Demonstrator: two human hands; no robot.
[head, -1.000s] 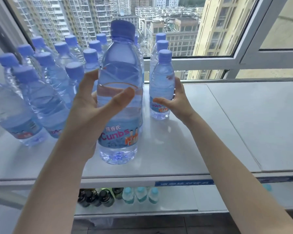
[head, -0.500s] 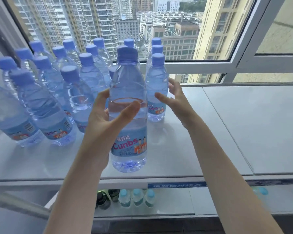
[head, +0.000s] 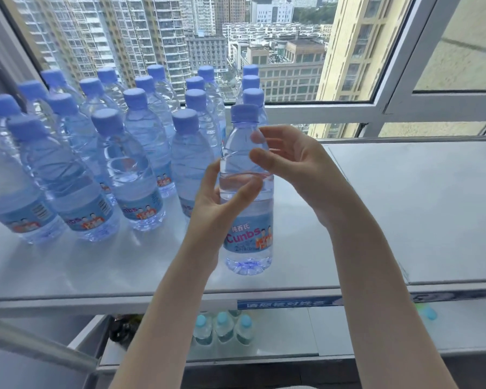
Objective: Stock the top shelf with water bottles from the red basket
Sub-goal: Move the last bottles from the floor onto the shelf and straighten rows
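On the white top shelf (head: 404,206), rows of blue-capped bottles (head: 132,175) stand left of and behind one upright water bottle (head: 249,237). The left hand (head: 213,209) grips that bottle's waist, thumb across its front. The right hand (head: 298,169) hovers by its shoulder, fingers relaxed, holding nothing.

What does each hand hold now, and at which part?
The left hand grips the front water bottle round its middle; the right hand holds nothing.
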